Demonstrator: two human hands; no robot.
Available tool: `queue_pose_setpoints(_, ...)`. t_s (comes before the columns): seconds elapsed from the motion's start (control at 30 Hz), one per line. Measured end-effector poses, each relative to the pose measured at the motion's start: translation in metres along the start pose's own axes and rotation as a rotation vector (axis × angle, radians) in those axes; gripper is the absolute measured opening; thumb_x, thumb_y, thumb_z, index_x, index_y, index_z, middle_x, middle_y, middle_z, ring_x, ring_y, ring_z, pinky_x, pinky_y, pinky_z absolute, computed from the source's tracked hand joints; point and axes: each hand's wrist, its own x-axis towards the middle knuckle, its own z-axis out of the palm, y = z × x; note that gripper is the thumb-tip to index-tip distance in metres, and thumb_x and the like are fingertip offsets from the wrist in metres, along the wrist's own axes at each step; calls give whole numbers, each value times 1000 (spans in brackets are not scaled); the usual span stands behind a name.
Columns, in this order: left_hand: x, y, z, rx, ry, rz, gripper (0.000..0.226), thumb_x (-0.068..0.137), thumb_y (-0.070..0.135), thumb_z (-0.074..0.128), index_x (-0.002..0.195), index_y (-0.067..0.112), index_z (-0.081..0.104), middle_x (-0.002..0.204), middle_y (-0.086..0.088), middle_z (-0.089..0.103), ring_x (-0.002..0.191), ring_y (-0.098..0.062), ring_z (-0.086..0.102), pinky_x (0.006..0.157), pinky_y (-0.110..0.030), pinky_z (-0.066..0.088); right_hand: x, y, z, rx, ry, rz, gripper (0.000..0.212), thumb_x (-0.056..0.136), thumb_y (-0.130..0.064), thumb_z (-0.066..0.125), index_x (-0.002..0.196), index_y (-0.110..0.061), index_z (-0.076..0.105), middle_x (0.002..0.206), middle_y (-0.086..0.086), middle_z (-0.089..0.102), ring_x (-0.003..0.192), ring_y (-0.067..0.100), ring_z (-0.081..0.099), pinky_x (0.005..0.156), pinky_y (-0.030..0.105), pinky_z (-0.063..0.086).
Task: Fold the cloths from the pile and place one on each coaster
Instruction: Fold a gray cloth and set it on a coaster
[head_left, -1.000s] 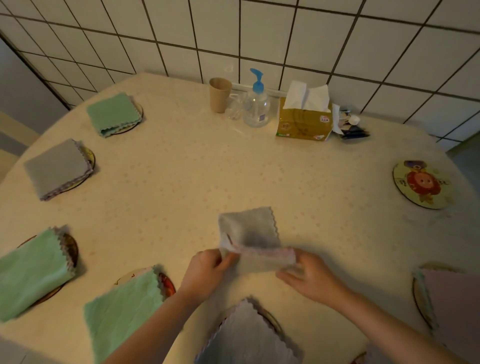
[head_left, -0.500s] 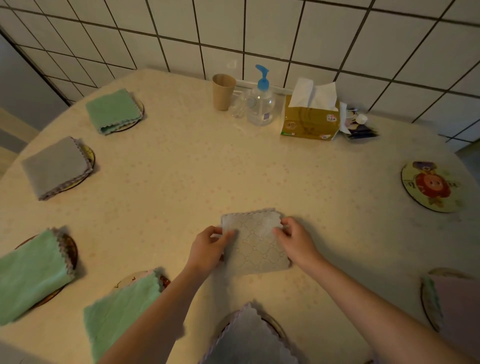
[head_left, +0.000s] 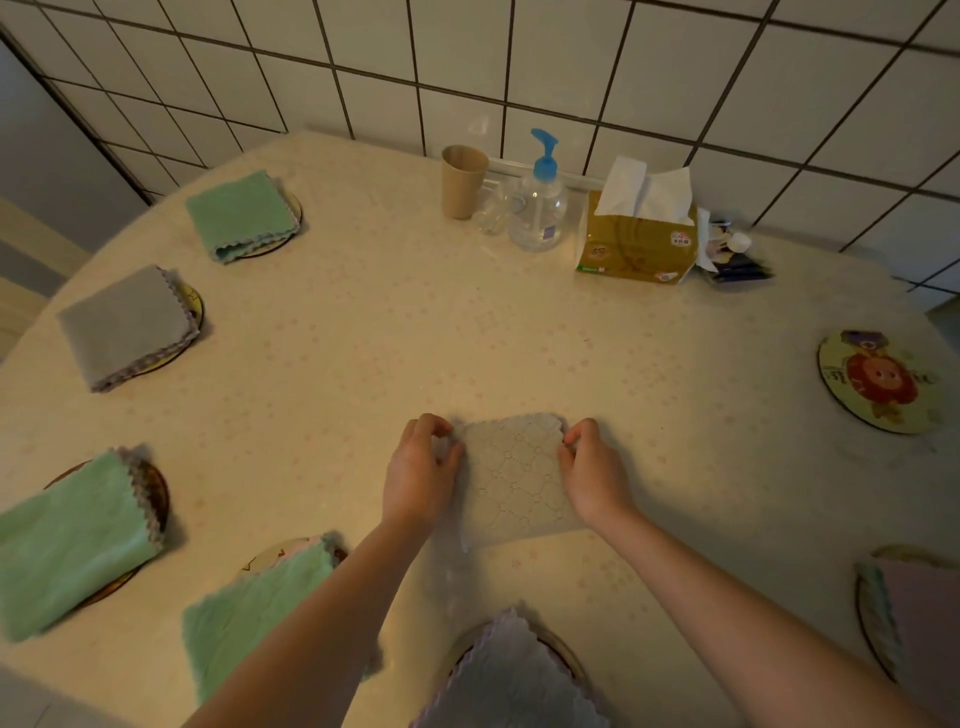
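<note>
Cloth-wise, the grey folded cloth (head_left: 511, 480) was lying flat on the table (head_left: 415, 332), just past the person's near edge, roughly dead centre of what I could see. Both hands were on it: left hand (head_left: 422, 470) pinching the far-left corner at about 10 o'clock of the cloth, right hand (head_left: 593, 470) pinching the far-right corner at about 2 o'clock, fingers curled in on the scalloped edge.

If you ask me, the trick at this point was to square those far corners so the layers lined up, press the fold flat, then lift it by both sides so it didn't flop open on the way over. The bare coaster (head_left: 880, 382) with the cartoon print sat at 3 o'clock, well apart from the hands, and looked like the obvious spot. The others I could see already had cloths: green ones at 11, 8 and 7 o'clock, a grey one at 9, one at 6, and a pinkish one at 4.

Compared with a second earlier: back then the cloth was half lifted, with the near flap being turned over between the hands. Half a second earlier it was already down flat, hands at the sides. By this point both hands had crept up to the far corners, and the cloth sat a bit squarer.
</note>
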Motion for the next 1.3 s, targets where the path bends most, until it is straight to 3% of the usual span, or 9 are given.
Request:
queue_pose_setpoints(0.17, -11, -14, -9, 450, -244, 461, 66, 87, 63, 44, 145, 36, 28, 155, 9, 18, 141, -16, 14, 113, -37, 21, -3, 2, -1, 10, 2, -23, 4, 98, -19, 40, 99, -15, 42, 72, 2, 56, 59, 20, 50, 49, 31, 34)
queue_pose_setpoints(0.27, -15, -26, -6, 643, -393, 504, 82, 86, 72, 30, 151, 34, -2, 158, 9, -16, 143, -16, -21, 118, -39, -2, -9, 4, -6, 90, -8, -9, 13, 97, -26, 44, 104, -14, 42, 77, 5, 60, 56, 17, 51, 46, 30, 37)
queue_pose_setpoints(0.37, -15, -29, -2, 690, -430, 453, 85, 87, 71, 30, 148, 34, -15, 154, 9, -27, 141, -18, -28, 117, -42, -8, -26, 9, -10, -26, -43, -45, 38, 90, -44, 51, 116, -21, 34, 88, -2, 62, 70, 20, 60, 54, 31, 42)
queue_pose_setpoints(0.5, -12, -20, -2, 658, -447, 414, 85, 87, 65, 43, 151, 33, -3, 158, 8, -16, 144, -20, -19, 118, -45, -2, -45, 20, -11, -116, -57, 67, 47, 84, -45, 61, 114, -15, 42, 106, 0, 54, 93, 23, 58, 69, 32, 47)
queue_pose_setpoints(0.7, 2, 14, -5, 423, -343, 289, 57, 86, 37, 60, 138, 22, 40, 147, -2, 36, 130, -29, 30, 108, -36, 28, -55, 7, -4, 1, -50, 228, 33, 87, -36, 60, 99, -5, 53, 100, 11, 65, 78, 23, 56, 62, 28, 40)
queue_pose_setpoints(0.87, 16, 30, -5, 32, -262, -71, 48, 83, 20, 68, 126, 14, 49, 128, -9, 52, 109, -24, 51, 85, -28, 42, -53, 5, 9, 323, -181, 415, 45, 78, -32, 68, 107, -1, 56, 103, 10, 64, 86, 23, 61, 55, 24, 43)
queue_pose_setpoints(0.93, 19, 32, -5, -31, -342, -190, 53, 81, 25, 72, 127, 14, 50, 125, -8, 53, 106, -24, 52, 83, -29, 44, -53, 11, 7, 418, -197, 471, 39, 74, -27, 70, 103, -3, 62, 99, 11, 66, 86, 25, 64, 60, 25, 48)
queue_pose_setpoints(1.1, 5, 38, 4, 76, -523, -150, 40, 79, 36, 73, 109, 9, 66, 107, -8, 62, 98, -26, 58, 87, -37, 48, -62, 33, -16, 531, -189, 471, 10, 77, -18, 66, 76, -15, 56, 81, 5, 60, 80, 21, 58, 65, 29, 43)
queue_pose_setpoints(1.3, -22, 79, 34, 30, -547, -75, 30, 83, 38, 69, 89, 8, 67, 92, -10, 65, 82, -22, 60, 72, -34, 48, -69, 76, -59, 698, -98, 454, 25, 79, -21, 64, 102, -20, 53, 98, -1, 57, 94, 20, 59, 86, 43, 55)
